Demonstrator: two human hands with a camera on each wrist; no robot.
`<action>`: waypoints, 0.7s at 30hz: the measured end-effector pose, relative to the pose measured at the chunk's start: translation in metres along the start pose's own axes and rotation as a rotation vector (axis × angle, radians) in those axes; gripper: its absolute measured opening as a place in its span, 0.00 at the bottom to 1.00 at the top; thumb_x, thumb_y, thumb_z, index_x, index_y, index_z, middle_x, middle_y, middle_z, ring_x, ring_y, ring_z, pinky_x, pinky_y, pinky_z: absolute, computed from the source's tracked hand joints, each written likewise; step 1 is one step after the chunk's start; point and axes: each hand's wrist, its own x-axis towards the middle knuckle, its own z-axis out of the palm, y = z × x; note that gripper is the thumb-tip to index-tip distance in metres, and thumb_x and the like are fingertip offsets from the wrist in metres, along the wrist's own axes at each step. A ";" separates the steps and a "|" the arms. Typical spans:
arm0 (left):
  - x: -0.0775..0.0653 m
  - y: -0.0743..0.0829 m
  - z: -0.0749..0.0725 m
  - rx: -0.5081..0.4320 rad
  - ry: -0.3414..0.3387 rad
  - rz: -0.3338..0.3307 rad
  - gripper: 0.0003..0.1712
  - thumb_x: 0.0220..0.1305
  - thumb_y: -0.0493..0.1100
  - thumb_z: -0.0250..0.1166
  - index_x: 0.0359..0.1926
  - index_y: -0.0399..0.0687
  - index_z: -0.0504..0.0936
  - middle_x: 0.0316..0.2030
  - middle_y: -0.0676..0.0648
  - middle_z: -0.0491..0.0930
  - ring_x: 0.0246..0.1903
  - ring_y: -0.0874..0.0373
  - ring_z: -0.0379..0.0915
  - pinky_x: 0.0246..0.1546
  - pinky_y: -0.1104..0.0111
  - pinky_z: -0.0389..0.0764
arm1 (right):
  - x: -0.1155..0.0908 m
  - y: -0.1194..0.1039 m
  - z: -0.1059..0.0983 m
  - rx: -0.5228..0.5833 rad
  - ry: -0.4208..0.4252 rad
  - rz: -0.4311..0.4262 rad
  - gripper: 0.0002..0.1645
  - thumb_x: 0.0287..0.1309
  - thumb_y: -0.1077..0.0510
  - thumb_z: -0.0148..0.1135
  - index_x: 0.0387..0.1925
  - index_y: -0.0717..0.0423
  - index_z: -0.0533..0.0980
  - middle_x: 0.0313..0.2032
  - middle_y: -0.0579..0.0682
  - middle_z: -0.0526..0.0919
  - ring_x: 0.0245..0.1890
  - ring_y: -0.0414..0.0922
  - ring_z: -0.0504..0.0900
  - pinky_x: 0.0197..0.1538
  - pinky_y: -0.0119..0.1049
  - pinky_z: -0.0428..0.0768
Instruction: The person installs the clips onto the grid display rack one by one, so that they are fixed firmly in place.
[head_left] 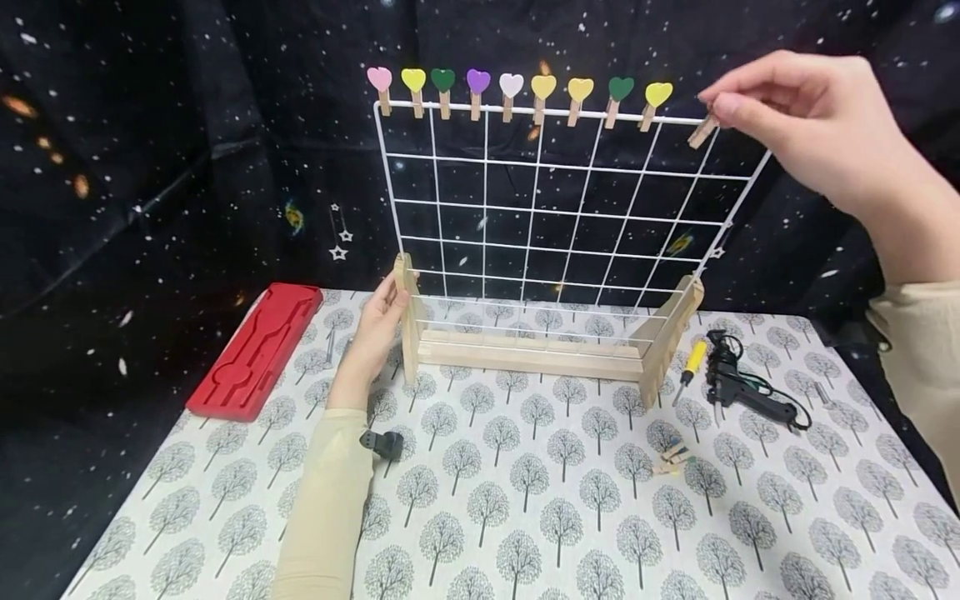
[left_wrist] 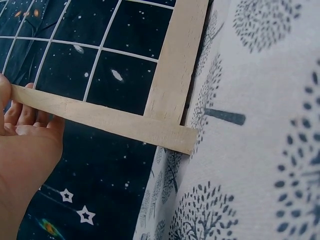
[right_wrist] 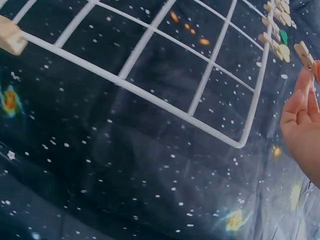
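A white wire grid [head_left: 486, 187] stands upright in a wooden stand [head_left: 525, 360]. Along its top wire sits a row of several wooden clothespins with pink, yellow, green, purple and white hearts, such as the purple-heart clothespin [head_left: 478, 82]. My left hand [head_left: 373, 327] grips the stand's left upright [left_wrist: 100, 111]. At the grid's top right corner my right hand [head_left: 817, 125] pinches another wooden clothespin [head_left: 702, 133], its upper end covered by the fingers. That clothespin overlaps the top wire in the head view; the right wrist view shows it beside the row, apart from the side wire.
On the tree-patterned tablecloth, a red molded tray [head_left: 255, 354] lies at the left. To the right lie a yellow-handled screwdriver [head_left: 693, 360], a black glue gun [head_left: 750, 396] with its cord, and a few loose clothespins [head_left: 675, 454]. A dark starry curtain [head_left: 187, 125] hangs behind.
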 end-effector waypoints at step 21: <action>0.000 0.000 -0.002 0.012 0.001 0.019 0.27 0.64 0.48 0.45 0.64 0.53 0.54 0.61 0.45 0.60 0.61 0.58 0.53 0.63 0.63 0.54 | 0.030 0.002 0.013 -0.122 0.202 0.135 0.16 0.43 0.51 0.64 0.37 0.52 0.81 0.24 0.34 0.78 0.27 0.35 0.66 0.22 0.26 0.60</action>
